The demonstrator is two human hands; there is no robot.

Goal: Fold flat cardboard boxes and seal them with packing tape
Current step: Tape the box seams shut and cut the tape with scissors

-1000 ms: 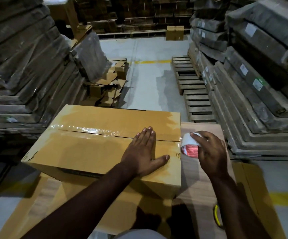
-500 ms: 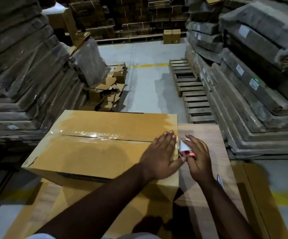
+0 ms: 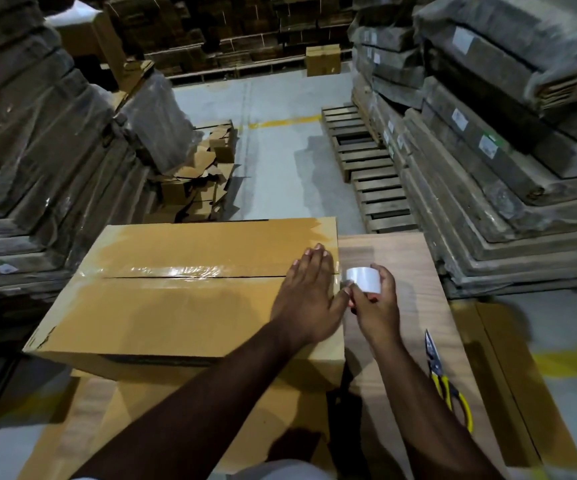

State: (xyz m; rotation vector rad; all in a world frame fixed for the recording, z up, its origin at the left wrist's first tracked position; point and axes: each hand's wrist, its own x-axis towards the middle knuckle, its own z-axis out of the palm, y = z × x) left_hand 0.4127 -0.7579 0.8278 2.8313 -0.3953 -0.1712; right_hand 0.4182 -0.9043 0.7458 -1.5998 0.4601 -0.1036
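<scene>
Pressing flat on the box (image 3: 176, 306), left hand (image 3: 309, 299); right hand (image 3: 373, 303) fingers grip tape roll (image 3: 363, 279) beside it.

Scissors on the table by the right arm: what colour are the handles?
Yellow handles, with a dark metal blade end, on the scissors; the head view shows them.

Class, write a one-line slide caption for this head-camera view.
Left hand flat on the taped cardboard box; right hand holds the tape roll at its edge.

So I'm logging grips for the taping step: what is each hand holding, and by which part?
The right hand grips the tape roll around its outer rim. The left hand holds nothing; it presses flat on the box top.
</scene>
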